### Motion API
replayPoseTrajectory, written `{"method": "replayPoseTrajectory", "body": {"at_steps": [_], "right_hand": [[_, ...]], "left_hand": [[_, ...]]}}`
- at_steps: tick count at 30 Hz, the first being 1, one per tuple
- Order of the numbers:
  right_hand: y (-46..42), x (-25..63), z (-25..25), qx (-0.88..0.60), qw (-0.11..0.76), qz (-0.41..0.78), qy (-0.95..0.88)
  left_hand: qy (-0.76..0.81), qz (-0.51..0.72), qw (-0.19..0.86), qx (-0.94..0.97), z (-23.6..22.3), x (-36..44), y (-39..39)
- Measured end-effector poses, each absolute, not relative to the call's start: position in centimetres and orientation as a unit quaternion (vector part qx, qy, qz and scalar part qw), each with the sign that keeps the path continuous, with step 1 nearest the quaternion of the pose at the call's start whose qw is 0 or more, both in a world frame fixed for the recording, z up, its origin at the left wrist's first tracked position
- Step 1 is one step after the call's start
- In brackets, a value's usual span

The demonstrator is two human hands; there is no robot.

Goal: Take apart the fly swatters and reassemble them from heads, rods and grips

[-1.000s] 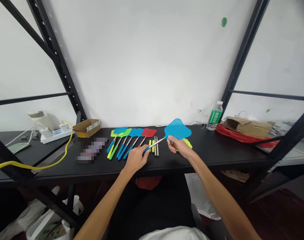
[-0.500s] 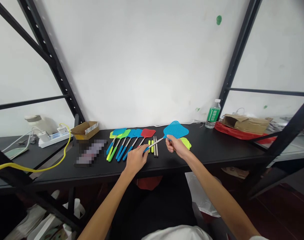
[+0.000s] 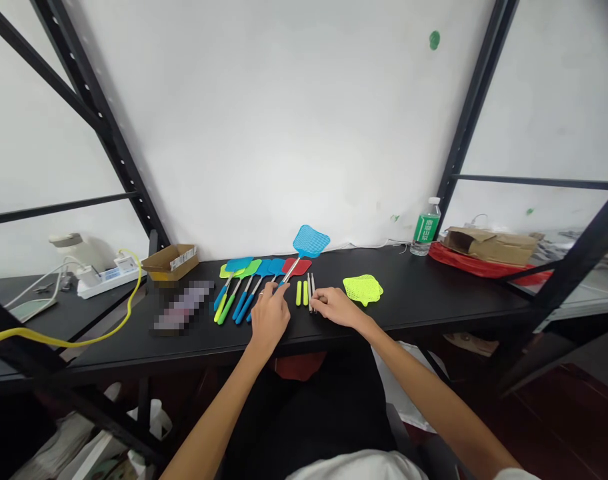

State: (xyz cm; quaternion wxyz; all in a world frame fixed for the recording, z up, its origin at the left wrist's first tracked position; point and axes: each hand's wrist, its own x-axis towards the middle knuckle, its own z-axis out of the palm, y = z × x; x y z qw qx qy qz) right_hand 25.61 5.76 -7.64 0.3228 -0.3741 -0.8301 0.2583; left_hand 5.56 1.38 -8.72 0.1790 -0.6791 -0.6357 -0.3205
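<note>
My left hand [image 3: 270, 313] is closed round the handle of a blue fly swatter [image 3: 311, 241], whose head is raised above the table. My right hand [image 3: 337, 305] has its fingertips pinched at the lower end of the metal rods [image 3: 310, 285], which lie side by side. Just left of the rods are two yellow handle grips [image 3: 302, 293]. Beside my left hand several fly swatters [image 3: 244, 293] with blue, green and yellow handles lie in a row, and a red swatter head [image 3: 298, 267] is partly covered. Yellow swatter heads [image 3: 363, 289] lie stacked to the right of my right hand.
The black table [image 3: 414, 300] runs along a white wall. On its left are an open cardboard box [image 3: 171, 263], a blurred flat item [image 3: 187, 307], a power strip [image 3: 109, 280] and a yellow cable [image 3: 127, 313]. A water bottle [image 3: 426, 230] stands at the back right.
My left hand has swung the blue fly swatter upright and to the left. My right hand has let go of the swatter near its head and moved down-left to the metal rods.
</note>
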Motion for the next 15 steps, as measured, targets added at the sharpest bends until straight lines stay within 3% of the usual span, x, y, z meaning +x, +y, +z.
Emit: {"method": "replayPoseTrajectory", "body": {"at_steps": [15], "right_hand": [[5.83,25.4,-8.03,-0.382,0.322,0.224,-0.837]], "left_hand": [[-0.632,-0.243,0.192,-0.711,-9.26,5.78,1.86]]}}
